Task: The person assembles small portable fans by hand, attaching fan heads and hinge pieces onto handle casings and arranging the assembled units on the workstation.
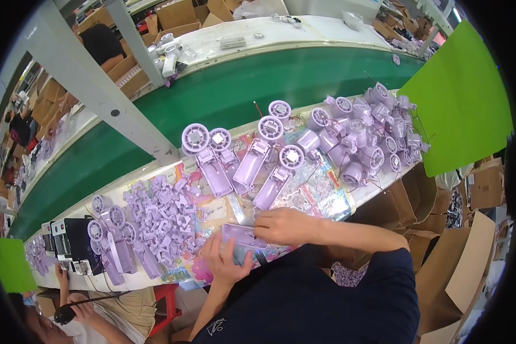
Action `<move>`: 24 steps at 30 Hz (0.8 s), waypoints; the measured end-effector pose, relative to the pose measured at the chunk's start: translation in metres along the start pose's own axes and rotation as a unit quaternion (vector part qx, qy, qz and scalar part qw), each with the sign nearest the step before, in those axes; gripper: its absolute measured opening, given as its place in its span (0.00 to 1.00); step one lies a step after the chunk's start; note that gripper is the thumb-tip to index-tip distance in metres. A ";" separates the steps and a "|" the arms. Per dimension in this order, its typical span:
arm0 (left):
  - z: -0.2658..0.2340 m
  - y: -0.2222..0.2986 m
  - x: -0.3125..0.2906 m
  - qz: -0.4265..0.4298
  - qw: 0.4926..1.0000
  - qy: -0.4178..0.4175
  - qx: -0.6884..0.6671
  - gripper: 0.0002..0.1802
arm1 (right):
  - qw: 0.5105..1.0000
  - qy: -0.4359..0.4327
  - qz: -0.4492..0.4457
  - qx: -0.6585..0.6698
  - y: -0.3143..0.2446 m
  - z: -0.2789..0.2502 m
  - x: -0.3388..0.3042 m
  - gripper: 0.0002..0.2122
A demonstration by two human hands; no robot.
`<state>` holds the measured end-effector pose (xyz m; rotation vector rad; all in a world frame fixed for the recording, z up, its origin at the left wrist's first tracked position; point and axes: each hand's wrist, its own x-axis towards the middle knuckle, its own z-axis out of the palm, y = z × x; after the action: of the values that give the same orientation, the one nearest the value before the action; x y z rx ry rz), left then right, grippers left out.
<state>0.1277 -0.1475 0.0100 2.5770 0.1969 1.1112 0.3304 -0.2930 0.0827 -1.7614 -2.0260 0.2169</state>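
Navy shirt point(327, 295) nearest — lilac shell point(238, 234) lies beyond, long axis crosswise, hollow upward.

Left fisheye of a head-worn pair: on the person point(327, 301) before us, the camera is looking steeply down at the left hand point(226, 258) and right hand point(282, 227), close by over the worktable point(362, 194). It is facing forward across the green belt point(226, 90) toward the far bench point(321, 34), its wide lens bending straight edges.
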 end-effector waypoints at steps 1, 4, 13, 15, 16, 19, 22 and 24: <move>-0.001 0.001 0.007 -0.001 1.000 -0.001 0.000 0.31 | 1.000 0.006 0.004 0.000 -0.001 0.015 -0.007 0.09; 0.001 0.001 0.015 -0.028 0.993 -0.114 -0.003 0.27 | 0.995 0.096 0.007 -0.016 -0.004 -0.003 -0.013 0.08; 0.005 0.000 0.012 -0.058 0.995 -0.087 -0.005 0.25 | 0.885 0.065 0.235 -0.397 0.087 -0.092 -0.051 0.24; 0.006 0.001 0.013 -0.057 0.995 -0.087 -0.013 0.25 | 0.924 0.017 0.235 -0.301 0.109 -0.086 -0.058 0.30; 0.007 0.000 0.012 -0.061 0.995 -0.082 -0.015 0.25 | 0.926 0.011 0.213 -0.311 0.112 -0.087 -0.054 0.31; 0.007 -0.001 0.010 -0.061 0.995 -0.075 -0.015 0.25 | 0.920 -0.034 0.246 -0.304 0.114 -0.092 -0.043 0.32; 0.006 0.001 0.011 -0.069 0.995 -0.069 -0.013 0.25 | 0.917 -0.033 0.234 -0.321 0.113 -0.091 -0.044 0.26; 0.007 0.000 0.010 -0.069 0.995 -0.068 -0.015 0.25 | 0.912 -0.065 0.252 -0.316 0.111 -0.089 -0.046 0.22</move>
<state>0.1396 -0.1466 0.0123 2.5569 0.3184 0.8792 0.4722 -0.3334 0.1077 -2.7296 -1.7959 -0.2073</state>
